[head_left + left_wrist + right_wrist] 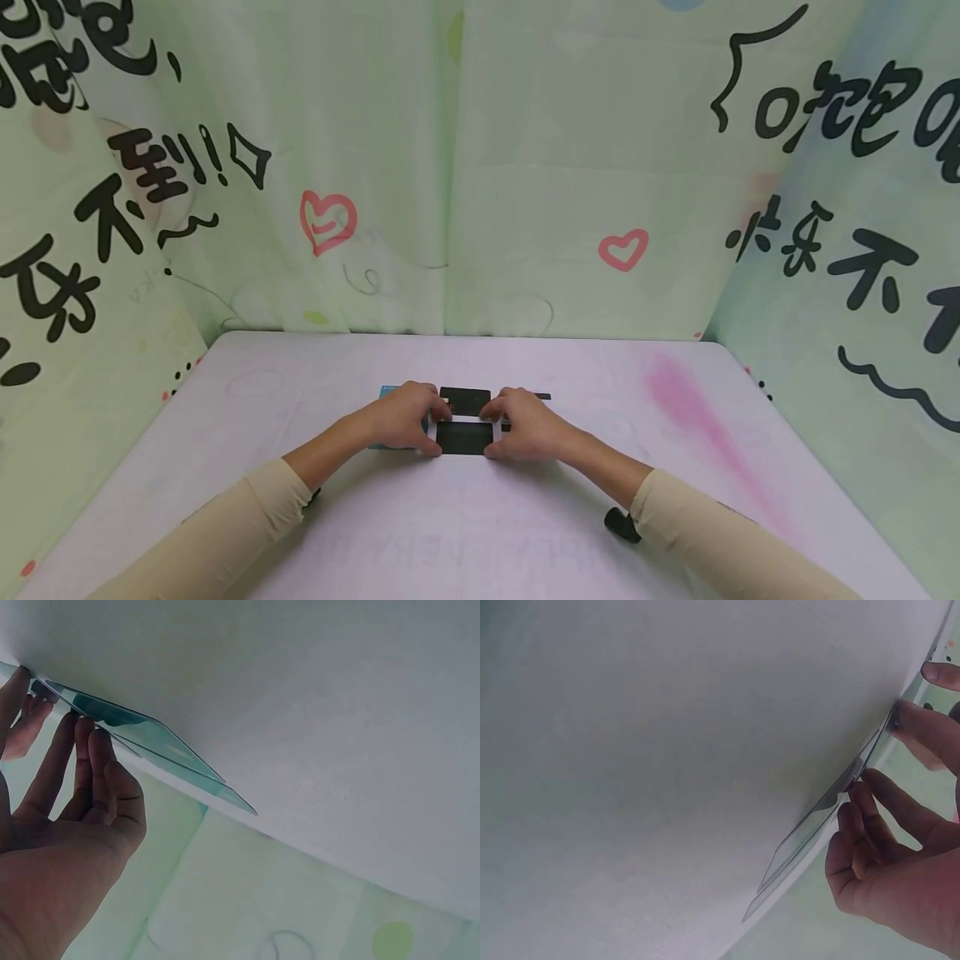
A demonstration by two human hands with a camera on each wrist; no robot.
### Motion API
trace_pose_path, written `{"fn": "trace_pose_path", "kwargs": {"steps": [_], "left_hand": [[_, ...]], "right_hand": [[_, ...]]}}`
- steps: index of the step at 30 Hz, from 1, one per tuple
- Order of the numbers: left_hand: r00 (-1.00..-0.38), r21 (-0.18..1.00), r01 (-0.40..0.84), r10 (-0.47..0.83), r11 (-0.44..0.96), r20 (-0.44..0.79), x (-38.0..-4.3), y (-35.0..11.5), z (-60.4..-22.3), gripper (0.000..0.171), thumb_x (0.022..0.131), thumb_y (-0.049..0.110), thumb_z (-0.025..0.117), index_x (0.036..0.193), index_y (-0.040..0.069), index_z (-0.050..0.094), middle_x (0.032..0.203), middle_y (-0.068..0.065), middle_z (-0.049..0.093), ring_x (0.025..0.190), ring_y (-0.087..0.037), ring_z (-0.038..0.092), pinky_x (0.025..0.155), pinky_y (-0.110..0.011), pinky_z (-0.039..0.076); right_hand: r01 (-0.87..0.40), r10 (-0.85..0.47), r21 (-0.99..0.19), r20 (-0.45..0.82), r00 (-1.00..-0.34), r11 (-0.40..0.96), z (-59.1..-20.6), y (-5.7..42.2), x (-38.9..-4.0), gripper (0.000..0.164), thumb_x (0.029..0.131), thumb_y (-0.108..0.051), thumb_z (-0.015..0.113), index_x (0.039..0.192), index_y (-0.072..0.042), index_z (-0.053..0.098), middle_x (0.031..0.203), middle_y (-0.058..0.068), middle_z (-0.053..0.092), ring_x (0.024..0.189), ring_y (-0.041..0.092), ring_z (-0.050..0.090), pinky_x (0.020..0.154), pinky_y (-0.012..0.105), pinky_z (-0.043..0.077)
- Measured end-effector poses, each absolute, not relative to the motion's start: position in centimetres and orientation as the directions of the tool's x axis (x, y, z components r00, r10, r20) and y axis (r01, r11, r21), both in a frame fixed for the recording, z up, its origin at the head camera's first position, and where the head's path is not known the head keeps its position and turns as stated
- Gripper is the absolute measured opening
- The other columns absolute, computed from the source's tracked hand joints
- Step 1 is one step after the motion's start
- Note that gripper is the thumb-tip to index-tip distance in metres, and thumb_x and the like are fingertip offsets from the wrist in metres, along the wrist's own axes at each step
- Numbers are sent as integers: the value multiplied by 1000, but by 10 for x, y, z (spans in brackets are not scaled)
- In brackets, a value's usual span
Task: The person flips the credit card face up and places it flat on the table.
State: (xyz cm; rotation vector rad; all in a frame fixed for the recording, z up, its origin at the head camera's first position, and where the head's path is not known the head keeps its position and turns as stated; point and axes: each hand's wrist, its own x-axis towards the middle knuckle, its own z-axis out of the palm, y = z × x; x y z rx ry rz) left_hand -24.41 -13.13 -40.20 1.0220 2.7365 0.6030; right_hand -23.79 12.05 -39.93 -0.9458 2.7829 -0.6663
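At the middle of the table lies a black rectangular panel (465, 439) with white strips at its two ends. My left hand (405, 418) grips its left end, thumb at the near corner and forefinger at the far one. My right hand (528, 427) holds the right end the same way. Just behind is a second black rectangle (467, 401), between the two hands. Under the left hand, a blue flat piece (387, 390) shows partly. In the left wrist view, thin teal sheets (161, 739) lie beside the fingers; the right wrist view shows pale, clear-looking sheets (799, 844).
A thin black strip (543, 397) sticks out behind the right hand. Green printed curtains (525, 208) stand behind and on both sides of the white table (300, 375). A black device (622, 525) sits at the right wrist. Pink smears mark the tabletop's right side.
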Motion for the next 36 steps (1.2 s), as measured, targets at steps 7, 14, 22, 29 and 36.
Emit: {"fn": "trace_pose_path", "kwargs": {"steps": [7, 14, 22, 29, 36], "left_hand": [[-755, 428, 588, 656, 686, -14, -244, -131, -400, 40, 77, 23, 91, 111, 7, 78, 96, -3, 67, 86, -16, 58, 78, -28, 48], [-766, 439, 573, 643, 692, -14, -243, -130, -400, 39, 76, 23, 91, 110, 8, 77, 99, -3, 67, 86, -15, 57, 79, -29, 47], [-770, 433, 575, 639, 695, -3, -243, -131, -400, 40, 76, 23, 91, 111, 9, 77, 101, -3, 67, 88, -15, 58, 79, -28, 47], [-772, 425, 579, 635, 696, 10, -242, -132, -401, 41, 75, 24, 92, 110, 10, 76, 99, -1, 68, 88, -13, 57, 81, -29, 48], [-768, 449, 575, 640, 684, 9, -239, -131, -401, 41, 75, 21, 92, 111, 7, 76, 99, -3, 68, 88, -17, 59, 80, -30, 48]], "right_hand": [[-555, -611, -440, 19, -792, 706, -398, 119, -237, 44, 75, -19, 90, 115, -5, 76, 103, 8, 69, 97, 22, 59, 83, 34, 46], [-555, -615, -440, 8, -789, 706, -398, 118, -237, 46, 74, -21, 91, 115, -5, 76, 102, 7, 68, 94, 21, 57, 80, 34, 46], [-537, -602, -439, -10, -799, 720, -397, 118, -236, 48, 74, -21, 92, 116, -6, 75, 101, 5, 67, 95, 20, 57, 82, 35, 46], [-519, -588, -448, -20, -808, 728, -398, 118, -235, 48, 71, -21, 94, 112, -8, 73, 98, 4, 65, 93, 20, 58, 82, 35, 48], [-522, -591, -448, -17, -807, 726, -399, 118, -234, 49, 70, -20, 94, 113, -6, 73, 97, 4, 66, 91, 19, 58, 82, 34, 47]]}}
